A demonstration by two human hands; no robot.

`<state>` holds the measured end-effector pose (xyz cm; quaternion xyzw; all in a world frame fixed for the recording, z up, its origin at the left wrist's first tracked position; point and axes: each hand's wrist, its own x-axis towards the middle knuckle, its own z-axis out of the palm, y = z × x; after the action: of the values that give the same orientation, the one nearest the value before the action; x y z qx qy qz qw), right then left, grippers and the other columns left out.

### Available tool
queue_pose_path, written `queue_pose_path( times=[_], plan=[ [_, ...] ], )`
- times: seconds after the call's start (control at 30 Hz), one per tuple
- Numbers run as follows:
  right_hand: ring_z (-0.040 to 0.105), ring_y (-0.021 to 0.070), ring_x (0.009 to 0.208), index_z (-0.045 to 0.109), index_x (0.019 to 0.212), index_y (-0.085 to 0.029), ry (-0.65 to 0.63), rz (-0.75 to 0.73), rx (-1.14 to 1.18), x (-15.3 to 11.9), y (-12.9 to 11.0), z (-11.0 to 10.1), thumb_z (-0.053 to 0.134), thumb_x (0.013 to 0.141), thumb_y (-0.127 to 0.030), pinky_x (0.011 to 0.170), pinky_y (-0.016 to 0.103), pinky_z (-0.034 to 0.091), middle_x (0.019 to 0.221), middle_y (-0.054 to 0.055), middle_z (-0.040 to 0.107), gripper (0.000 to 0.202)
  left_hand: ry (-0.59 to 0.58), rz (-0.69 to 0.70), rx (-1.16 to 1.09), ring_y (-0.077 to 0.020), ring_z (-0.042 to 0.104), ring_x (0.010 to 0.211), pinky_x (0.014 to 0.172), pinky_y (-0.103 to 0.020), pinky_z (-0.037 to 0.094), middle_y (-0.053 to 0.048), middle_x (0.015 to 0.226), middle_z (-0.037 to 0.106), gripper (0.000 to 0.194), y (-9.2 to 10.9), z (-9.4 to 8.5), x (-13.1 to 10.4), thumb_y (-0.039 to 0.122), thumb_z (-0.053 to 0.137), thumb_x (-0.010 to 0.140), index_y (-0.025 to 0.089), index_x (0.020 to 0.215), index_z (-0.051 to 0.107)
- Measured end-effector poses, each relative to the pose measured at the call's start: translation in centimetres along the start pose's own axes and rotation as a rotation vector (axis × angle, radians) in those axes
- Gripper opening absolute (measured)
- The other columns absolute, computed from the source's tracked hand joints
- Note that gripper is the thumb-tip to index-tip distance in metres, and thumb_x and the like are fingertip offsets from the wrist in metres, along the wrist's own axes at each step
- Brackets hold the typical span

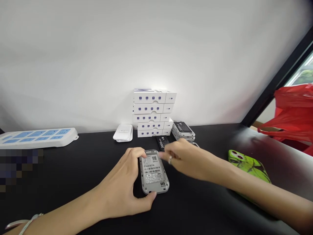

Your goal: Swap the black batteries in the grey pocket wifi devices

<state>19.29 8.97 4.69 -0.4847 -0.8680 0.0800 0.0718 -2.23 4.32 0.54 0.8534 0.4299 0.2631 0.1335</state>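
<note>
A grey handheld electronic device (pixel 153 169) lies on the black table, its back off and its battery bay bare, showing a printed label with a QR code and barcodes. My left hand (pixel 124 182) grips it from the left, fingers at the top edge and thumb at the bottom edge. By the device's upper right corner is my right hand (pixel 182 156), closed with a ring on one finger; whatever its fingertips may pinch is hidden. Just beyond, a black battery (pixel 161 141) marked 3000 lies partly behind that hand.
Behind stand several stacked white boxes (pixel 151 108). White covers (pixel 123 133) are piled left of them, and similar devices with batteries (pixel 184 128) to their right. A power strip (pixel 44 137) is at left, a green-cased phone (pixel 248 164) under my right forearm, a red bag (pixel 293 111) far right.
</note>
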Motion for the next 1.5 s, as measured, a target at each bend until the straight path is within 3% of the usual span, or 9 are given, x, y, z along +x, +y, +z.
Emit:
queue_pose_path(
  times=[0.23, 0.33, 0.57, 0.77, 0.9, 1.03, 1.2, 1.3, 1.5],
  plan=[
    [0.030, 0.0062, 0.043, 0.032, 0.051, -0.019, -0.067, 0.078, 0.148, 0.5, -1.4, 0.9, 0.052, 0.078, -0.018, 0.041, 0.023, 0.023, 0.050, -0.004, 0.040, 0.033, 0.006, -0.057, 0.034, -0.0378, 0.029, 0.139, 0.107, -0.061, 0.038, -0.017, 0.150, 0.018, 0.077, -0.5, 0.1, -0.1, 0.043, 0.066, 0.082, 0.028, 0.135, 0.013],
    [0.034, 0.0062, 0.041, 0.037, 0.054, -0.019, -0.082, 0.109, 0.156, 2.8, -0.9, 0.9, 0.051, 0.080, -0.021, 0.040, 0.022, 0.025, 0.051, -0.003, 0.044, 0.030, 0.001, -0.147, 0.036, -0.0375, 0.015, 0.146, 0.112, -0.065, 0.031, -0.013, 0.156, 0.006, 0.079, -0.7, 0.2, 0.0, 0.061, 0.058, 0.086, 0.034, 0.140, 0.007],
    [0.043, 0.0090, 0.041, 0.042, 0.055, -0.019, -0.082, 0.106, 0.111, 5.4, -1.4, 0.0, 0.051, 0.086, -0.027, 0.043, 0.023, 0.030, 0.050, 0.000, 0.049, 0.033, -0.015, -0.183, 0.028, -0.0353, 0.017, 0.146, 0.112, -0.063, 0.033, -0.011, 0.154, 0.013, 0.069, -0.8, 0.2, 0.0, 0.062, 0.052, 0.090, 0.035, 0.139, 0.011],
    [0.045, 0.0139, 0.051, 0.047, 0.067, -0.021, 0.087, 0.153, -0.122, 0.5, 0.8, -3.0, 0.049, 0.089, -0.054, 0.048, 0.026, 0.029, 0.062, 0.001, 0.054, 0.040, -0.006, -0.186, -0.010, -0.0363, 0.018, 0.145, 0.109, -0.063, 0.037, -0.012, 0.154, 0.014, 0.067, -0.7, 0.2, -0.1, 0.059, 0.054, 0.090, 0.033, 0.137, 0.014],
    [0.054, 0.0233, 0.055, 0.054, 0.098, -0.019, 0.028, 0.260, -0.396, -3.4, 4.1, -2.9, 0.042, 0.084, -0.074, 0.051, 0.030, 0.028, 0.066, 0.005, 0.058, 0.058, -0.016, -0.165, -0.044, -0.0409, 0.018, 0.144, 0.106, -0.070, 0.035, -0.013, 0.155, 0.011, 0.065, -0.5, 0.0, -0.1, 0.058, 0.053, 0.092, 0.034, 0.137, 0.014],
    [0.065, 0.0332, 0.068, 0.049, 0.119, -0.013, -0.068, 0.346, -0.386, -4.8, 5.0, -1.7, 0.041, 0.090, -0.060, 0.055, 0.033, 0.032, 0.075, 0.011, 0.064, 0.056, -0.011, -0.149, -0.046, -0.0424, 0.018, 0.143, 0.104, -0.071, 0.036, -0.013, 0.155, 0.012, 0.064, -0.5, 0.1, 0.0, 0.056, 0.055, 0.092, 0.035, 0.137, 0.015],
    [0.066, 0.0362, 0.074, 0.047, 0.123, -0.016, -0.145, 0.277, -0.333, -5.6, 2.6, -1.3, 0.051, 0.085, -0.059, 0.057, 0.034, 0.032, 0.075, 0.008, 0.065, 0.057, 0.053, -0.082, -0.016, -0.0406, 0.024, 0.141, 0.104, -0.068, 0.038, -0.012, 0.154, 0.014, 0.060, -0.4, 0.1, 0.0, 0.048, 0.061, 0.090, 0.033, 0.133, 0.021],
    [0.064, 0.0331, 0.071, 0.053, 0.115, -0.019, -0.147, 0.202, -0.239, -5.8, 0.1, -0.7, 0.051, 0.083, -0.067, 0.058, 0.033, 0.031, 0.075, 0.008, 0.062, 0.057, 0.066, 0.089, -0.003, -0.0360, 0.039, 0.132, 0.103, -0.058, 0.042, -0.010, 0.144, 0.033, 0.062, 0.1, -0.4, 0.1, 0.046, 0.070, 0.084, 0.032, 0.128, 0.029],
    [0.059, 0.0247, 0.068, 0.054, 0.106, -0.021, -0.178, 0.065, 0.064, -4.2, -2.6, 0.3, 0.052, 0.083, -0.069, 0.056, 0.029, 0.032, 0.076, 0.004, 0.058, 0.053, -0.054, 0.196, -0.126, -0.0313, 0.058, 0.111, 0.094, -0.046, 0.051, -0.005, 0.127, 0.053, 0.100, 1.7, -0.6, -0.2, 0.055, 0.090, 0.053, 0.033, 0.129, 0.028]
  ],
)
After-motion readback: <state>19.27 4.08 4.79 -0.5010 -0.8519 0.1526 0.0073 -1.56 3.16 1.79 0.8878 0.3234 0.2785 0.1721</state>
